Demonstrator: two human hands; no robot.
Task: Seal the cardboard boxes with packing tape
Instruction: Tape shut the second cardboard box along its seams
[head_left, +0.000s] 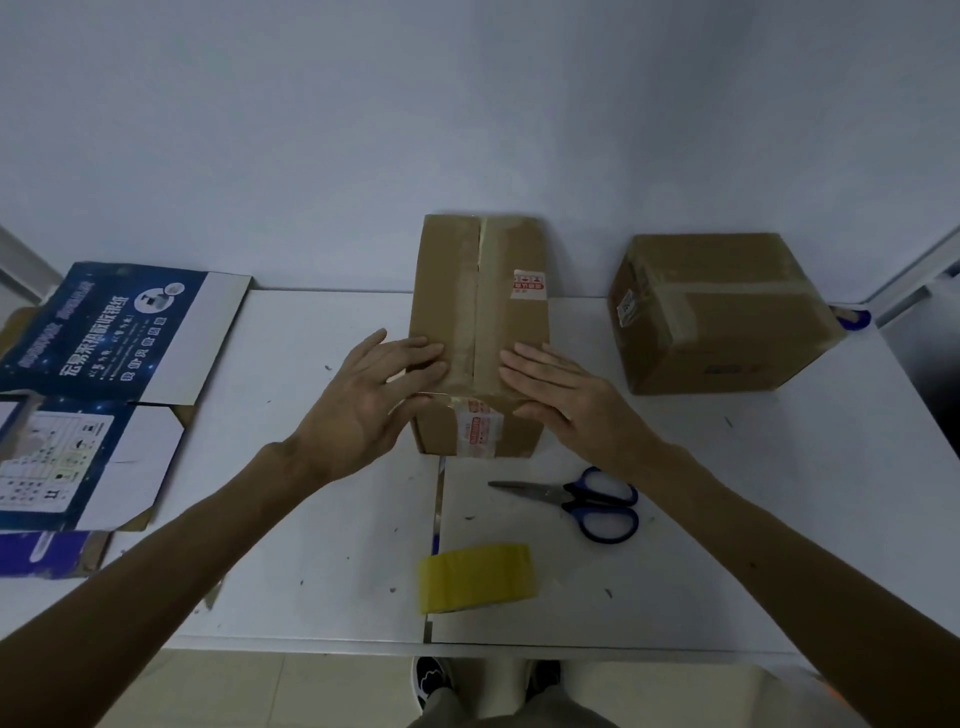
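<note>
Head view: box (480, 312) long axis away, hands (470, 384) flat atop.

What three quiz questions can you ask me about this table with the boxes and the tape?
1. True or false: the left hand and the right hand both press on top of the middle brown cardboard box.
2. Which thing lies nearest the front edge of the white table? A. blue-handled steel scissors B. yellow roll of packing tape C. taped brown cardboard box on the right
3. Fill in: the flattened blue printed carton lies on the person's ___ side.

Key: 1 true; 2 B; 3 left.
</note>
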